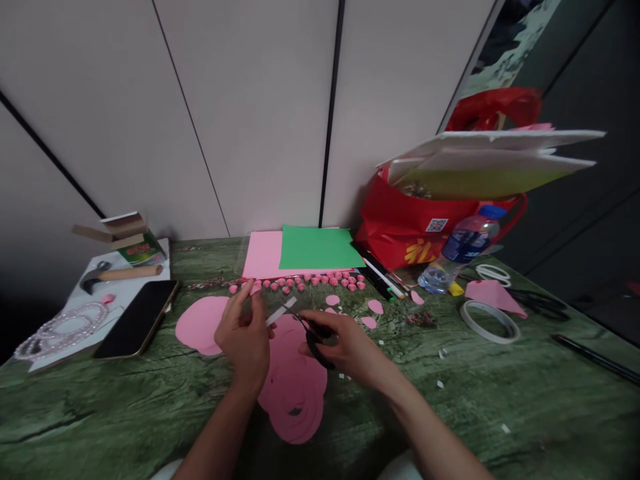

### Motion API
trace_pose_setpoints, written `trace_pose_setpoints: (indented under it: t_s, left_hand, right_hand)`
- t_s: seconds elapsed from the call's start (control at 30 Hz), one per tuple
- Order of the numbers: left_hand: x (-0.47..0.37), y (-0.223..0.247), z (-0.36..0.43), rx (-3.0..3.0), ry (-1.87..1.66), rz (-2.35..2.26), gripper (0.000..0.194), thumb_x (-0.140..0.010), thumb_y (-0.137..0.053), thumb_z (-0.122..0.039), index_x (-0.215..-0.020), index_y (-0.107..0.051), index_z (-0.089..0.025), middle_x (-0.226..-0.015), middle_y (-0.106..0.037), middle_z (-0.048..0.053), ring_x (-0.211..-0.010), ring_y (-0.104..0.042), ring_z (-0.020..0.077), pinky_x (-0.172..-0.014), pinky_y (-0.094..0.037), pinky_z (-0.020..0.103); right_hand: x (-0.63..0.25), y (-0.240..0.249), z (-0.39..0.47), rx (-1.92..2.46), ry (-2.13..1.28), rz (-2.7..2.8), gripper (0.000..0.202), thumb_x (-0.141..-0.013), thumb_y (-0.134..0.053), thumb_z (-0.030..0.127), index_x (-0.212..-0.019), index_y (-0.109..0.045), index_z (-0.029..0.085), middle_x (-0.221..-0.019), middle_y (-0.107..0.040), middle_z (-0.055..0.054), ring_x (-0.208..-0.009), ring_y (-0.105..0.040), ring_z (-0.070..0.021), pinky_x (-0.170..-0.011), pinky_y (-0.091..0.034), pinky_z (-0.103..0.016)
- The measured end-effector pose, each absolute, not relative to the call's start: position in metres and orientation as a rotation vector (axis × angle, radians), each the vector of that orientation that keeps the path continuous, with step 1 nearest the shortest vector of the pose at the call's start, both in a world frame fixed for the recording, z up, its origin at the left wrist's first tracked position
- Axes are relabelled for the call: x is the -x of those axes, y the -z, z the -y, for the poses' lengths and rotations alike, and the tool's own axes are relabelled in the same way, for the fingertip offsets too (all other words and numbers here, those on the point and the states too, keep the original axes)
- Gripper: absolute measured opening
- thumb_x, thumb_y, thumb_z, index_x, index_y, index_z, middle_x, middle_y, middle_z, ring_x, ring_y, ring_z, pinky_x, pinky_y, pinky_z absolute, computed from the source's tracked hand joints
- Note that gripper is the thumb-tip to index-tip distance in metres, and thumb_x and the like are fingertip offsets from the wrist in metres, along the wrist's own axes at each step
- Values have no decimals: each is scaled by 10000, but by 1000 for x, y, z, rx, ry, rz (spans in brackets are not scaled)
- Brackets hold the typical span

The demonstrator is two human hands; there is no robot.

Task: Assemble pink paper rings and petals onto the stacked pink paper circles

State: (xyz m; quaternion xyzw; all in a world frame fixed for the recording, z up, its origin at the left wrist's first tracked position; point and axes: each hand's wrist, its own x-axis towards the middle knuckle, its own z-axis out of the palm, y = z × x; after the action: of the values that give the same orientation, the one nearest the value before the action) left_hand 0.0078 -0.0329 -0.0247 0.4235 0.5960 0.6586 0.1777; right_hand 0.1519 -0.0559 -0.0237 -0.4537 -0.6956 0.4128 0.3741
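Observation:
My left hand point(245, 333) is closed, with a narrow white strip point(281, 311) sticking out from its fingers toward the right. A small pink paper piece point(255, 287) shows at its raised fingertips. My right hand point(345, 343) grips black-handled scissors point(320, 348), whose blades point at the far end of the strip. Whether the blades touch it I cannot tell. Below both hands lies a pile of pink paper rounds point(297, 407) with cut-out centres, and more pink rounds point(197, 325) lie to the left. Several small rolled pink paper flowers point(340, 280) form a row behind.
Green and pink paper sheets point(317, 248) lie at the back. To the right stand a red bag point(395, 220), a water bottle point(463, 247) and a tape roll point(489, 322). A phone point(137, 319), a hammer point(125, 274) and bead strings point(65, 331) are on the left.

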Motion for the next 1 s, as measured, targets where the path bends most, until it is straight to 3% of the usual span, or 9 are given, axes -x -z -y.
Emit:
trace_pose_setpoints:
  t_s: [0.2,0.53,0.77,1.0]
  left_hand:
    - [-7,24,33,-1176,-1839,-1674,311,-763,-533,-350,-1028,-633,-221,-862,-655,26,-331,-492,37,-266,-406,170]
    - [-9,20,35,-1147,-1855,-1636,322,-752,-552,-328,-1044,-631,-217,-797,-654,12,-321,-503,41,-256,-385,162]
    - [-10,21,35,-1146,-1869,-1630,339,-749,-562,-346,-1060,-627,-228,-767,-657,7,-321,-510,47,-250,-380,157]
    - [-10,19,36,-1140,-1883,-1602,347,-749,-572,-352,-1065,-623,-219,-766,-655,12,-313,-489,40,-255,-387,165]
  right_hand:
    - [-152,22,57,1154,-1106,1751,368,-649,-682,311,-1003,-626,230,-732,-572,7,-640,-458,-131,-579,-375,-246]
    - [-152,26,55,913,-1556,1498,406,-633,-702,293,-1019,-608,208,-626,-421,52,-572,-362,-84,-555,-318,-233]
    - [-152,20,56,911,-1589,1488,355,-599,-729,328,-906,-633,177,-598,-365,58,-565,-308,-76,-525,-249,-225]
    - [-151,16,59,977,-1554,1472,371,-618,-700,388,-908,-649,164,-581,-414,47,-548,-333,-81,-518,-265,-233]
